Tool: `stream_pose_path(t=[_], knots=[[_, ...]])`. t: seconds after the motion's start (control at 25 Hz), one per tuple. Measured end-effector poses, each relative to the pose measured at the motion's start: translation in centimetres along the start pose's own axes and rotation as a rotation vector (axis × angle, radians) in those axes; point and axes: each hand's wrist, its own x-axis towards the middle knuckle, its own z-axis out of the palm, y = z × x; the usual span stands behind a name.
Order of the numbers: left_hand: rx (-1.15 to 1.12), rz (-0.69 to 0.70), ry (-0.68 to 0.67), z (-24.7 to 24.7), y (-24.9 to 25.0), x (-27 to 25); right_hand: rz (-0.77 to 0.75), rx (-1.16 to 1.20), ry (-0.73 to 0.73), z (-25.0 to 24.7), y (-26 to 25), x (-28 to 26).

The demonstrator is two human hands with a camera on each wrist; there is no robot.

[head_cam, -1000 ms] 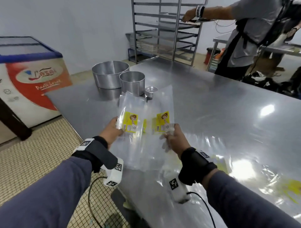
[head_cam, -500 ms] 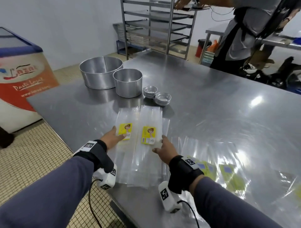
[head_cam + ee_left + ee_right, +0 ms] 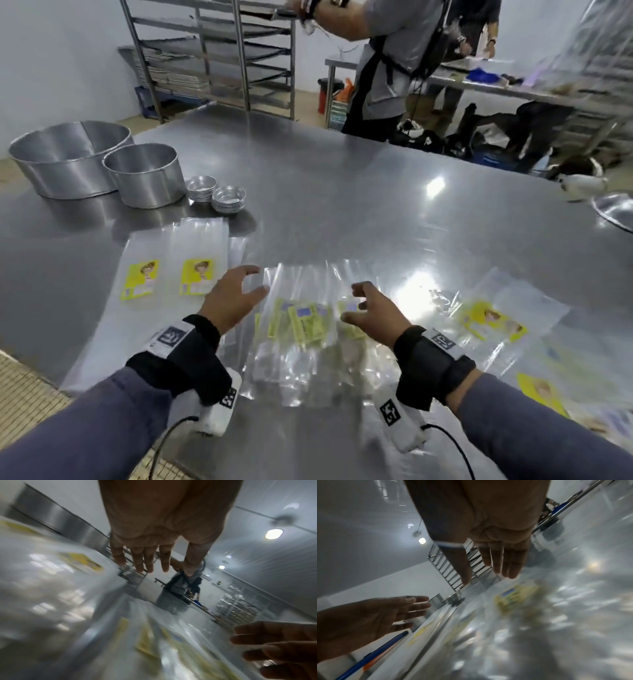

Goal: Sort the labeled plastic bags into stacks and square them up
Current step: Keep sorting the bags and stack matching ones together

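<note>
Hands free: left hand [image 3: 230, 301] and right hand [image 3: 371, 310] hover spread, grip released, over messy bag pile [image 3: 305, 329] on bench [image 3: 342, 192]. Next I'd gather it, square edges beside sorted stacks [image 3: 171, 284].

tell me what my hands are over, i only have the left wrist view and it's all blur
Observer: The head view shows the left hand and right hand both open, apparently just above a jumbled pile of bags with labels at mixed angles.
Operator: any stacks done yet
Observer: The sorted bags lie in two side-by-side stacks left of the pile, yellow labels up.
Operator: anything loose on the right
Observer: Yes, loose labelled bags lie spread beyond the right hand.
</note>
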Motion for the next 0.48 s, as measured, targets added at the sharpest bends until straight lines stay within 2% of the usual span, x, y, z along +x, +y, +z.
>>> stream_pose_path(t=[0.12,0.24,0.32,0.48], knots=[[-0.084,0.145,-0.146,7.1,5.5,-1.1,0.099,-0.03,0.068,-4.9,6.2,-3.3],[-0.162,0.176,-0.333,13.5,9.7,-1.8,0.214,0.011,0.15,-8.3,11.1,-5.7],[-0.103,0.18,-0.423,17.7,11.8,-1.7,0.296,0.046,0.217,-9.9,14.0,-6.8],[0.167,0.159,-0.504,24.4,14.5,-0.5,0.398,0.188,0.323,-11.7,17.9,-7.5]])
